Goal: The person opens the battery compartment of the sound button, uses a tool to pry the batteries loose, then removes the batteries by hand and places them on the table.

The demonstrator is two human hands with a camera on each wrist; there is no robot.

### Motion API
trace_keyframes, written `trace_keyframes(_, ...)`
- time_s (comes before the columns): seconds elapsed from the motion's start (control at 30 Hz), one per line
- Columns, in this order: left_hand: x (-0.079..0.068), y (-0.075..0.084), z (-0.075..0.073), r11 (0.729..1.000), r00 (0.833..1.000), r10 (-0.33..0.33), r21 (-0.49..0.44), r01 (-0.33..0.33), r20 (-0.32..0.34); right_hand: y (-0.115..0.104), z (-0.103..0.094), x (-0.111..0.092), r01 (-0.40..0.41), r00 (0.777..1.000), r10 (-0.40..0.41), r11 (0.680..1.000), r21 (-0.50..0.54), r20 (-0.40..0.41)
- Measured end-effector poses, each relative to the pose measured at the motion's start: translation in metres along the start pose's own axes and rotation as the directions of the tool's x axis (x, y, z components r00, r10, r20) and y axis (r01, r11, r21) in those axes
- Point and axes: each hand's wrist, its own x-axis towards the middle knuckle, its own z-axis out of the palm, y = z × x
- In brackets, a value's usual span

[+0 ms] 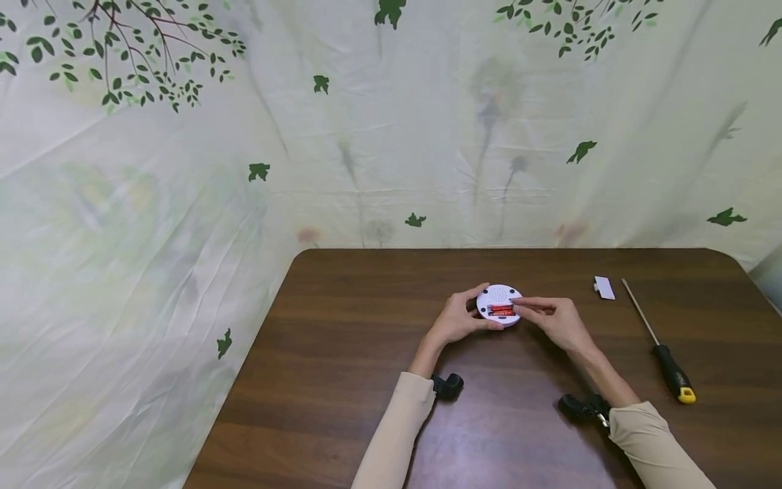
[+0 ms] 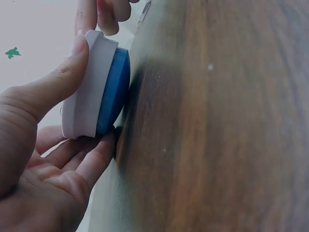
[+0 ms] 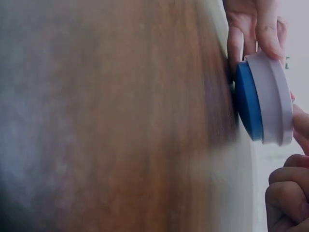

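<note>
A round white device with a blue domed side is held with its battery compartment up and the blue side toward the table. Two red batteries lie in the compartment; dark round feet and a patch of small holes show around it. My left hand grips the device by its rim, thumb at the near edge, fingers round the far side. The thumb and forefinger of my right hand pinch at the right end of the batteries, partly hiding it. In the right wrist view its other fingers are curled.
A small white battery cover lies on the brown wooden table, right of my hands. Beside it is a screwdriver with a black and yellow handle. A leaf-patterned curtain hangs behind the table and to its left.
</note>
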Motion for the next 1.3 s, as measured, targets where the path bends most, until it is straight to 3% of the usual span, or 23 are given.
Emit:
trace_keyframes(0.23, 0.0, 0.0, 0.001, 1.0, 1.0, -0.01, 0.009, 0.01, 0.003, -0.001, 0.006, 0.002, 0.039, 0.997, -0.044, 0.997, -0.066, -0.066)
trace_keyframes(0.5, 0.001, 0.0, 0.0, 1.0, 1.0, -0.005, 0.015, 0.005, 0.005, -0.006, 0.013, 0.004, 0.026, 0.991, -0.045, 0.989, -0.148, -0.129)
trace_keyframes(1.03, 0.001, 0.002, 0.0, 1.0, 1.0, -0.003, 0.009, 0.003, -0.001, -0.007, 0.011, 0.004, 0.107, 0.98, -0.153, 0.943, -0.317, -0.124)
trace_keyframes(1.3, 0.0, 0.002, 0.001, 1.0, 1.0, -0.003, 0.015, 0.003, 0.002, -0.008, 0.011, 0.002, 0.081, 0.99, -0.114, 0.939, -0.334, -0.079)
